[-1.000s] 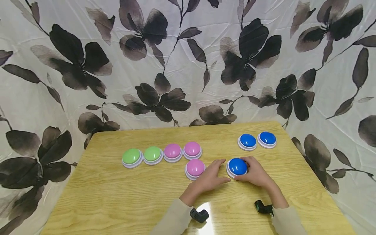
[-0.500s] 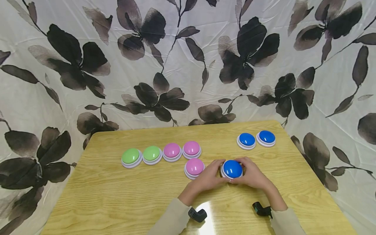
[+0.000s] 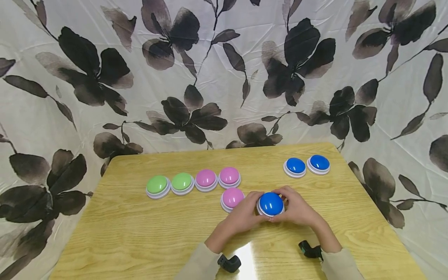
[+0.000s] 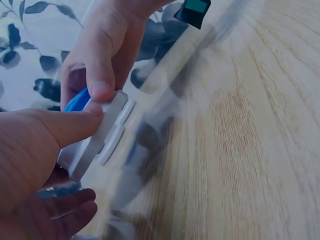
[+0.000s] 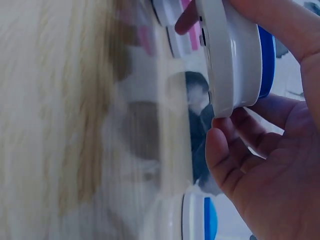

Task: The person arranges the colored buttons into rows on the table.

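A blue dome push button (image 3: pixel 271 203) on a white round base is held between both hands, raised off the table in the wrist views. My left hand (image 3: pixel 244 213) grips its left side, the thumb (image 4: pixel 75 125) lying along the white base. From the right, my right hand (image 3: pixel 295 208) grips the base with its thumb in front and fingers behind, some of them curled below the rim in the right wrist view. Just left of the left hand lies a pink button (image 3: pixel 232 197), partly covered by that hand.
A row along the table (image 3: pixel 140 241) has two green buttons (image 3: pixel 157 185) and two pink buttons (image 3: pixel 205 178). Two more blue buttons (image 3: pixel 295 166) lie at the back right. Floral cloth (image 3: pixel 224 77) hangs behind the table.
The blue button has moved left and nearer the person. The left hand, apart from it one second ago, has taken hold of it; the right hand has travelled left with it.
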The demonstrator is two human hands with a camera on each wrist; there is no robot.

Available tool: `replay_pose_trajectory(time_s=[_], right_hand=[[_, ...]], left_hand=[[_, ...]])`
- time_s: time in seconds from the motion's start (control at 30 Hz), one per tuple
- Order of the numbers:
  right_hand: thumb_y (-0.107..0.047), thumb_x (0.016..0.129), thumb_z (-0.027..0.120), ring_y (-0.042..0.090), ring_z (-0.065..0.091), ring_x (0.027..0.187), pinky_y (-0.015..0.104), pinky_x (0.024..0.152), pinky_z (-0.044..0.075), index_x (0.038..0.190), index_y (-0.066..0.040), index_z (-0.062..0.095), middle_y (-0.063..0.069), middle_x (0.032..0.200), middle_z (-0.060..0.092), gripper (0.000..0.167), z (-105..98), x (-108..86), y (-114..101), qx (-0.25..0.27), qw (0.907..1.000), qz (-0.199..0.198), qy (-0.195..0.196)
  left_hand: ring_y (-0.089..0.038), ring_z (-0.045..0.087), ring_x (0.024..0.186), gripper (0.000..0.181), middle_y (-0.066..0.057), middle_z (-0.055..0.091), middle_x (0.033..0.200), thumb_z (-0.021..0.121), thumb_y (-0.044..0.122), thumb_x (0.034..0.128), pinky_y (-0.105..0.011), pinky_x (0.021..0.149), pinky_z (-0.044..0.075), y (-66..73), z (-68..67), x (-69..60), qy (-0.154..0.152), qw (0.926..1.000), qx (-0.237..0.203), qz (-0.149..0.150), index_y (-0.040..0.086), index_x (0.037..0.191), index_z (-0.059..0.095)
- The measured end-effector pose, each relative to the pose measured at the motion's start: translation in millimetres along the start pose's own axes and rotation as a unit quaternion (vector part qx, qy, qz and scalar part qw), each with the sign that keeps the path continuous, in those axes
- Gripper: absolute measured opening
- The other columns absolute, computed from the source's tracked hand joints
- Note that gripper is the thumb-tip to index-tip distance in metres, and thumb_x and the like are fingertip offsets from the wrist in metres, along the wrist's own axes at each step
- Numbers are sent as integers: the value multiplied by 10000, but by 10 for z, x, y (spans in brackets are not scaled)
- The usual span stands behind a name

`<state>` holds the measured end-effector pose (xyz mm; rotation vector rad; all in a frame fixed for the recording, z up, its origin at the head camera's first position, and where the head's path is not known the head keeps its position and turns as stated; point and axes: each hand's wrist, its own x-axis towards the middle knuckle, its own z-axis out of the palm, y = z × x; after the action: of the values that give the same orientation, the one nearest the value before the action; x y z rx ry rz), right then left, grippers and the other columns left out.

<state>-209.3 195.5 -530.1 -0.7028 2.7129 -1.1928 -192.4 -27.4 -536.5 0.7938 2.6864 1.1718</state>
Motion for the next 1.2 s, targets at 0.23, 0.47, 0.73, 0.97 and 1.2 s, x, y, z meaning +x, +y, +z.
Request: replay_pose_trajectory(time_s=[0.23, 0.47, 0.73, 0.97, 1.2], right_hand=[[-491, 602, 901, 187, 496, 965, 352, 776, 497, 1257, -129, 590, -28, 1106, 533, 810, 79, 118, -129, 23, 9999, -94, -120], [-480, 599, 907, 196, 498, 997, 361, 801, 491, 1266, -133, 590, -32, 1111, 528, 816, 195, 289, -351, 157, 9994, -211, -237], [-460, 595, 917, 182, 495, 1001, 357, 811, 504, 1266, -130, 584, -38, 1093, 514, 819, 389, 555, -586, 209, 9981, -455, -346], [-439, 627, 907, 219, 501, 1094, 396, 879, 512, 1346, -87, 531, 33, 1223, 503, 884, 599, 780, -764, 299, 9959, -629, -584], [-453, 626, 905, 181, 509, 1086, 364, 908, 496, 1320, -68, 516, 22, 1196, 518, 884, 848, 939, -856, 132, 9961, -703, -513]], left_hand=[[-168, 496, 1225, 711, -20, 503, 1348, 775, 370, 830, -341, 1025, 422, 12, -145, -123, 244, 9995, -17, -174, 114, 1408, 448], [-184, 506, 1209, 745, -25, 517, 1321, 808, 377, 795, -367, 1003, 446, -121, -362, -261, 477, 9979, -345, -252, 96, 1388, 456], [-186, 493, 1223, 759, 3, 522, 1327, 851, 343, 750, -392, 998, 449, -340, -625, -393, 726, 9952, -485, -445, 153, 1380, 474], [-172, 499, 1173, 735, 35, 545, 1281, 874, 336, 720, -385, 912, 489, -536, -844, -536, 952, 9916, -469, -737, 180, 1349, 526], [-156, 514, 1160, 729, 70, 567, 1250, 889, 331, 698, -401, 906, 493, -723, -1049, -655, 1007, 9902, -617, -748, 180, 1331, 560]])
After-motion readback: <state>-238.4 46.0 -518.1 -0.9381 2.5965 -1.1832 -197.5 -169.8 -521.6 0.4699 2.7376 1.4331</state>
